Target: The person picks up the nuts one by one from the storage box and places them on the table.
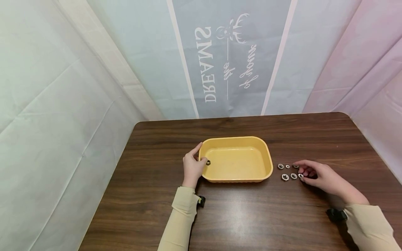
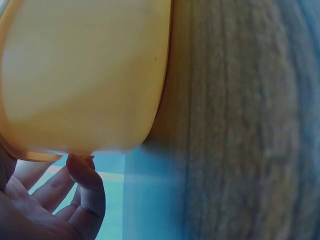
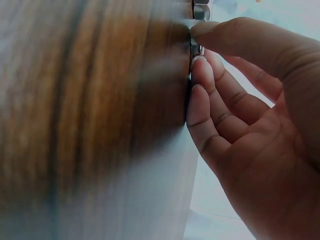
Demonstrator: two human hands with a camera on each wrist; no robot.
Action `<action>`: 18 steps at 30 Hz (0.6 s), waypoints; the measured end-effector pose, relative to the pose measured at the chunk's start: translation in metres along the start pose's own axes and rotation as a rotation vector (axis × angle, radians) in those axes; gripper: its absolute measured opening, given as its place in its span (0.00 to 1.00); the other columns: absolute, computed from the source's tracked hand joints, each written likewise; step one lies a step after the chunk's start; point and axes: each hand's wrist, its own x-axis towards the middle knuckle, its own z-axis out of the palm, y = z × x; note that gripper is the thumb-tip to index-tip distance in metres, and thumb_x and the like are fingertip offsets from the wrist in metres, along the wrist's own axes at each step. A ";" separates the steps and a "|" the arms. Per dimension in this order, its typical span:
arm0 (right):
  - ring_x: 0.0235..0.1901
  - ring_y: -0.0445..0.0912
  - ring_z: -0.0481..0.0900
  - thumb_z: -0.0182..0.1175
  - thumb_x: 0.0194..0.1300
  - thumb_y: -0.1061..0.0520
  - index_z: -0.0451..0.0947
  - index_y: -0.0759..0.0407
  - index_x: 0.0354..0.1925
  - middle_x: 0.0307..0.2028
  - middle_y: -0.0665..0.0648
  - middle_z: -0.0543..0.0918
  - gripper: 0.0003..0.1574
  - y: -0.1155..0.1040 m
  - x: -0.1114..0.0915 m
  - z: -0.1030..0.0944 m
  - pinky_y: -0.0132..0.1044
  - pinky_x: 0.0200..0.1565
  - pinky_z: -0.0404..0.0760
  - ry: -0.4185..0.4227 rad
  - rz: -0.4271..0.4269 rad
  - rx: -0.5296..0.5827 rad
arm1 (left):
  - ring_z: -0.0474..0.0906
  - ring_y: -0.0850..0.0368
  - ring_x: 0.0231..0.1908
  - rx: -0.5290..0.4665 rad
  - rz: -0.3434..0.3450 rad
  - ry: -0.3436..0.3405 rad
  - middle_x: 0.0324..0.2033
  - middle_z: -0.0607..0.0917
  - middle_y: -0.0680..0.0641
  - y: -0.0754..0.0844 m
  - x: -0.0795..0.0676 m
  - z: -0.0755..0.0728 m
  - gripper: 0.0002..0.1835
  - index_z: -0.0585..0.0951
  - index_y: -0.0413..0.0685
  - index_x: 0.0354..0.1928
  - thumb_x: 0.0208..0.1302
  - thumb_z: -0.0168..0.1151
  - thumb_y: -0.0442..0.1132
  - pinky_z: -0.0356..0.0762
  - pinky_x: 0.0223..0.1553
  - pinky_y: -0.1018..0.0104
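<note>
My left hand holds the left end of a yellow rectangular tray, thumb inside the rim and fingers outside. A small dark nut shows right at the thumb tip, inside the tray. In the left wrist view the tray's smooth side fills the upper left, with curled fingers below it. My right hand pinches a metal nut between thumb and fingers, low at the tabletop. Its index fingertip reaches another nut, partly covered.
Several more metal nuts, among them a larger one and a small one, lie in two short rows between the tray and my right hand. Dark wood tabletop lies beneath. A printed cloth hangs behind the far edge.
</note>
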 end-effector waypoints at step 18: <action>0.30 0.39 0.77 0.69 0.44 0.76 0.76 0.66 0.50 0.34 0.53 0.79 0.32 -0.010 0.000 -0.011 0.24 0.32 0.75 0.030 -0.006 0.037 | 0.69 0.58 0.13 0.013 -0.031 -0.009 0.14 0.77 0.46 0.002 0.005 -0.001 0.35 0.80 0.59 0.59 0.47 0.61 0.24 0.70 0.12 0.68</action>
